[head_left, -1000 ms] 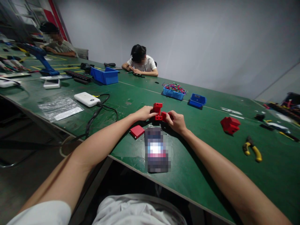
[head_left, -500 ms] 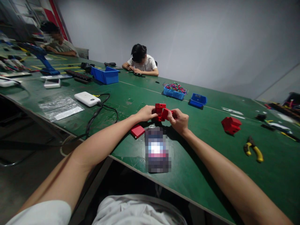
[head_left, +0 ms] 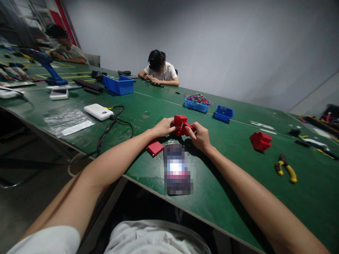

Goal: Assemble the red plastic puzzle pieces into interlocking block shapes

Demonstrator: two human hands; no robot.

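My left hand (head_left: 166, 127) grips a blocky red part (head_left: 180, 121) by its left side, above the green table (head_left: 212, 190). On the other side, my right hand (head_left: 199, 135) pinches a smaller red piece (head_left: 188, 129) between thumb and fingers, against the first part. Whether the two are joined cannot be made out. A flat red piece (head_left: 155, 148) lies under my left wrist. Just below my hands rests a phone with a blurred screen (head_left: 178, 169). Another red block (head_left: 261, 141) sits to the right, near yellow-handled pliers (head_left: 286, 168).
A white device (head_left: 98, 111) with a black cable lies left of my hands, beside a plastic bag (head_left: 67, 121). Farther back stand a large blue bin (head_left: 119, 84), a bin of coloured wires (head_left: 197, 103) and a small blue bin (head_left: 224, 113). Two people sit beyond.
The red part in my left hand has turned and risen slightly. My right hand has shifted a little left, and its smaller red piece has changed tilt.
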